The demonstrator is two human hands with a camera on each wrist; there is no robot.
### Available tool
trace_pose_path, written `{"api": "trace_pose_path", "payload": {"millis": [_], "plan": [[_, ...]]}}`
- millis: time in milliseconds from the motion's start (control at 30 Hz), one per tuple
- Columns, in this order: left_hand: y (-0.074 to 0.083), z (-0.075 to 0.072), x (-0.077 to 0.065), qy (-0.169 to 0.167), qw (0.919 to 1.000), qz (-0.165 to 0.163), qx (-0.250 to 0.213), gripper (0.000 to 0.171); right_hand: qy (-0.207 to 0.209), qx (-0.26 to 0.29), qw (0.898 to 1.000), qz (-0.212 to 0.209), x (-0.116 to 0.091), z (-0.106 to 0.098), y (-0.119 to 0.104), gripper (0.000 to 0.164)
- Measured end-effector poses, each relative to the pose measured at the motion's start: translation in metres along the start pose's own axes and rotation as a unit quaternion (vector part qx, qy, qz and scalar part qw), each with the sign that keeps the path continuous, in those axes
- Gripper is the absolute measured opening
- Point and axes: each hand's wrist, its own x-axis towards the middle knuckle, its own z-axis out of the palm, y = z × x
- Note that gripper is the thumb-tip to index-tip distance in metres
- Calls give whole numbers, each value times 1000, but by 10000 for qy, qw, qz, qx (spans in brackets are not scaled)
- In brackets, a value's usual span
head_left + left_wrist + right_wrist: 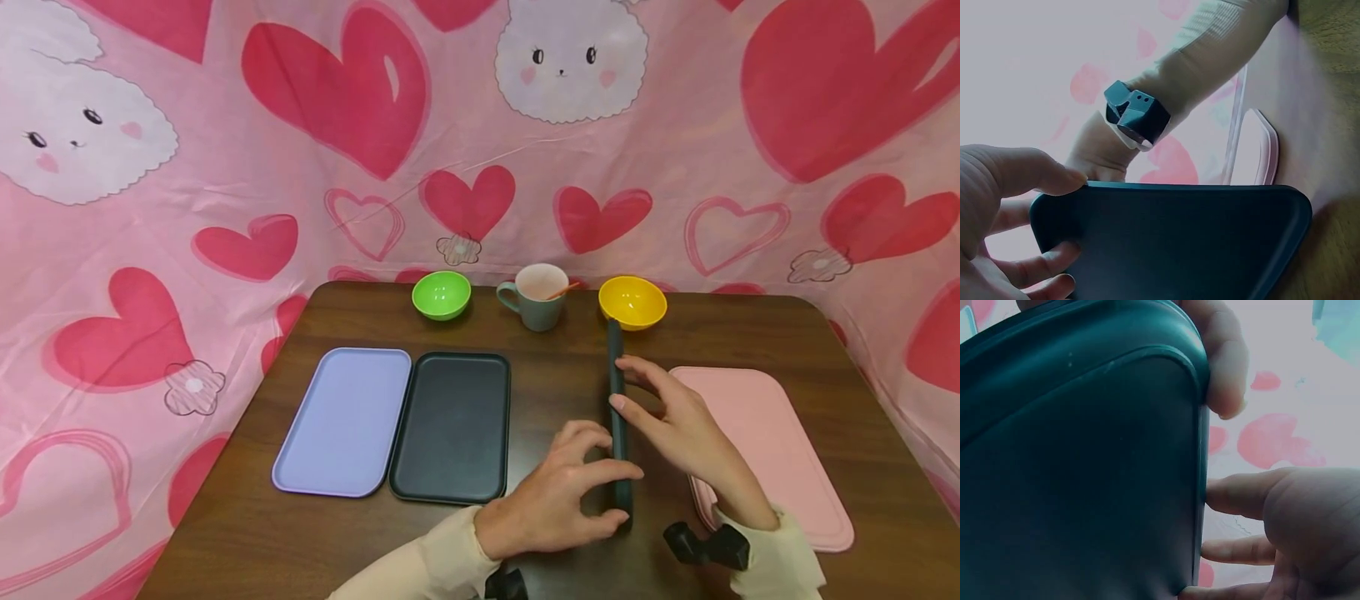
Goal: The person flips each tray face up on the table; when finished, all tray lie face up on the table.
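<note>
While left hand [558,487] and right hand [686,421] pinch an upright tray [619,435] — a mug [541,316] holds a stick [562,292].

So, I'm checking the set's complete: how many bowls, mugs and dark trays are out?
Bowls: 2 (green bowl, yellow bowl)
Mugs: 1 (grey-green mug)
Dark trays: 2 (flat dark tray, upright dark tray)
Total: 5

A dark, round-cornered tray [619,437] is held upright over the table [562,375].
</note>
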Motion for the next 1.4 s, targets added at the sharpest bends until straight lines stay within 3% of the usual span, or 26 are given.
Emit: {"api": "trace_pose_path", "payload": {"millis": [700,1100,1400], "plan": [[9,7,15,-268,9996,96,16,38,-84,-329,9994,83,-11,-18,-9,44],[12,17,26,-270,9978,469,374,38,-209,-528,9973,475,-14,-28,-9,46],[15,23,36,-552,9959,621,358,38,-71,-782,9935,824,-16,-35,-6,38]]}}
